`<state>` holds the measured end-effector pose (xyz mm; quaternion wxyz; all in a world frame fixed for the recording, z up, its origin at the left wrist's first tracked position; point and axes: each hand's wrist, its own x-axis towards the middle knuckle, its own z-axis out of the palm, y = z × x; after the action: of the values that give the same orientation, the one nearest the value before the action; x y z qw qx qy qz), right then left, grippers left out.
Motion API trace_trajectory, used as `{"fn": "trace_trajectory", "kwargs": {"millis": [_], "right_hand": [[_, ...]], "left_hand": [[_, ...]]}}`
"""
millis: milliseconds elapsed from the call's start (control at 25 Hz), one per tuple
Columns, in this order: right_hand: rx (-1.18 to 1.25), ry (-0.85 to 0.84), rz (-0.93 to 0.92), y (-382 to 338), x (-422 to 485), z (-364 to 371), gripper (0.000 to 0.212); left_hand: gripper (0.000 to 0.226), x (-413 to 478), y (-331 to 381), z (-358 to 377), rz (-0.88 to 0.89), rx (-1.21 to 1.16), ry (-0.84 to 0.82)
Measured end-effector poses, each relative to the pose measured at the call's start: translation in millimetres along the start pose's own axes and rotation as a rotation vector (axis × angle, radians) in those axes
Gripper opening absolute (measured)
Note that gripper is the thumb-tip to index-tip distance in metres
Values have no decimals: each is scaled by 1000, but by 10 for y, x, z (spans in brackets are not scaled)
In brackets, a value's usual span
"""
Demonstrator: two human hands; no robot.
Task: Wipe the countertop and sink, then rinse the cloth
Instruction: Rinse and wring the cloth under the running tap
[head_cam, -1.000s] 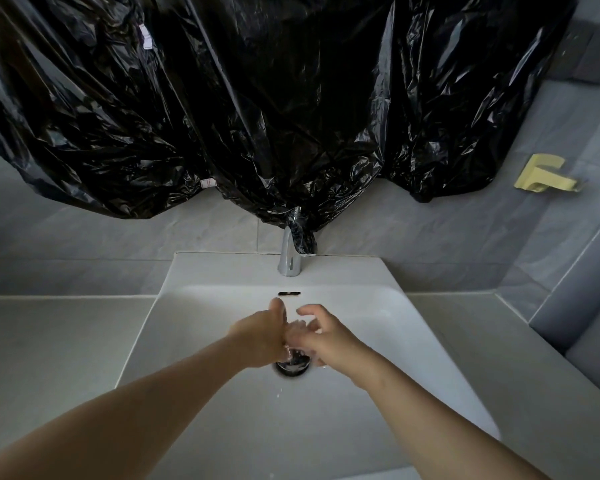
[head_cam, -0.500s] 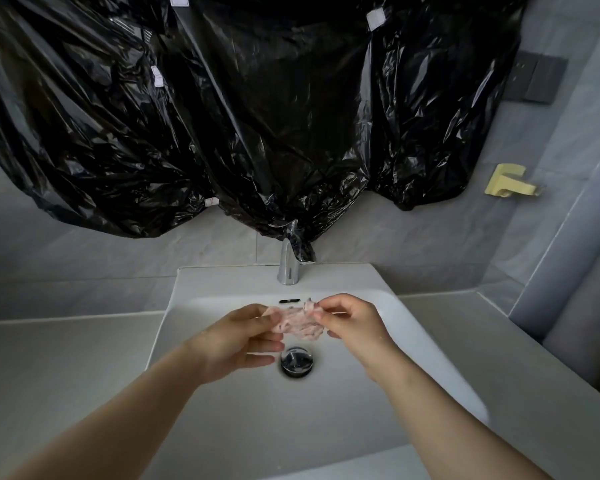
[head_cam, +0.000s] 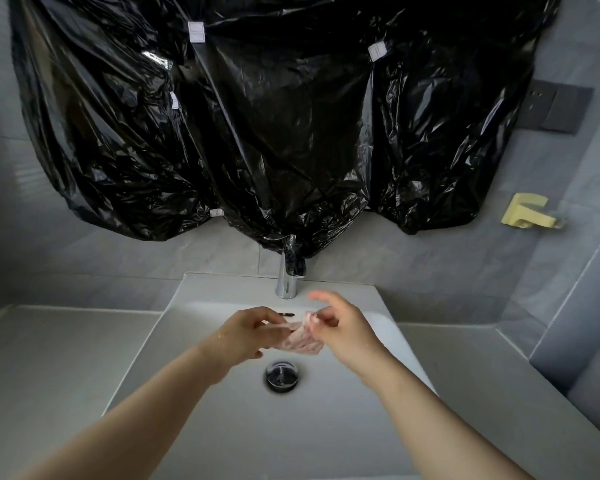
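In the middle of the frame, a small, crumpled pale pink cloth [head_cam: 300, 341] hangs stretched between two bare hands over a white rectangular ceramic sink [head_cam: 326, 431]. The left hand [head_cam: 246, 332] comes in from the lower left with its fingers curled inward, and it grips the cloth's left edge, which runs as a thin strip into the curl of the fingers. The right hand [head_cam: 343, 332] reaches in from the lower right and pinches the cloth's upper right corner between thumb and a bent finger. Its forefinger sticks out up and to the left, blurred, clear of the fabric. Most of the cloth sags below and between the two grips, bunched into a loose pouch.

Directly below the cloth in the picture sits a round chrome drain [head_cam: 282, 375] in the basin floor. Above the hands a dark overflow slot [head_cam: 288, 314] shows in the back wall of the sink, and a chrome faucet [head_cam: 286, 287] stands on the rim above that.

A flat grey countertop [head_cam: 49, 368] flanks the sink on both sides. A crinkled black plastic sheet [head_cam: 257, 133], fixed with small white tape pieces [head_cam: 196, 32], covers the upper half of the frame, and its lower edge drapes onto the faucet. At the right, a pale yellow wall hook [head_cam: 527, 211] and a dark switch plate [head_cam: 558, 109] sit on the grey tiles.
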<state>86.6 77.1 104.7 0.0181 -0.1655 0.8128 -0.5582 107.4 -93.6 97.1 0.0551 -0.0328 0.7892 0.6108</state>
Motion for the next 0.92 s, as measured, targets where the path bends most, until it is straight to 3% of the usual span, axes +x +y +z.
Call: {"fn": "trace_trajectory", "kwargs": {"millis": [80,160,360,440,560,640,720,800,920], "right_hand": [[-141,-41,3,74,-15,-109,26],[-102,1,21,118,-20,-174,22],[272,77,144,142,32,-331,26],[80,126,153,195,86,-403,30],[-119,14,159,142,137,-367,26],[9,-1,186,52,180,-300,22],[375,68,286,-12,240,-262,23],[633,180,382,-10,281,-265,25],[473,322,330,24,314,-324,22]], "left_hand": [[12,22,20,71,-21,75,148],[12,10,45,89,-55,13,229],[6,53,27,-29,-200,-496,298],[7,82,60,-58,-137,-591,330],[4,84,227,-13,-55,-518,301],[14,127,336,10,-25,-463,297],[34,199,364,-3,-16,-464,338],[39,233,379,-21,-39,-563,348],[40,233,353,13,-78,-510,376]]}}
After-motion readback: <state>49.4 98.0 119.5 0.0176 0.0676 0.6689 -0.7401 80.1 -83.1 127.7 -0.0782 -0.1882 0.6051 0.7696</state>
